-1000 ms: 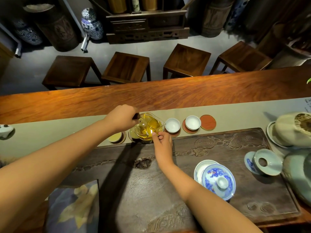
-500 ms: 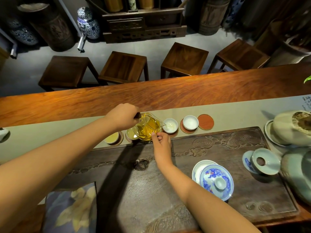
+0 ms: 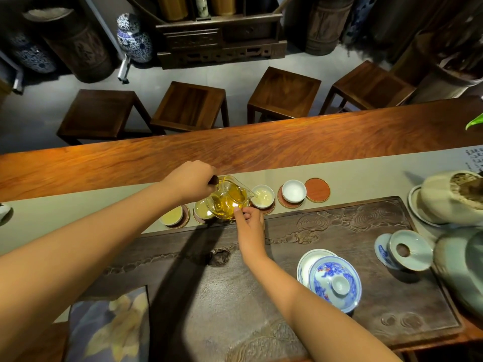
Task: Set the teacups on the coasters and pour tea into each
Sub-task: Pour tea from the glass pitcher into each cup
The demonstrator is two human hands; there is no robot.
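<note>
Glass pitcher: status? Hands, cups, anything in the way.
Left hand grips glass pitcher handle, spout over third teacup. Right hand steadies its base with fingertips. Fourth teacup looks unfilled; fifth coaster bare. Nothing in the way.

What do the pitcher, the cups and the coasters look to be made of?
Pitcher: clear glass, since the amber tea shows through the wall. Cups, e.g. the empty one: glossy white glazed ceramic, probably porcelain. Coasters, e.g. the bare one: matte reddish-brown disc with a thin pale rim; leather or lacquered wood, I cannot tell which.
</note>
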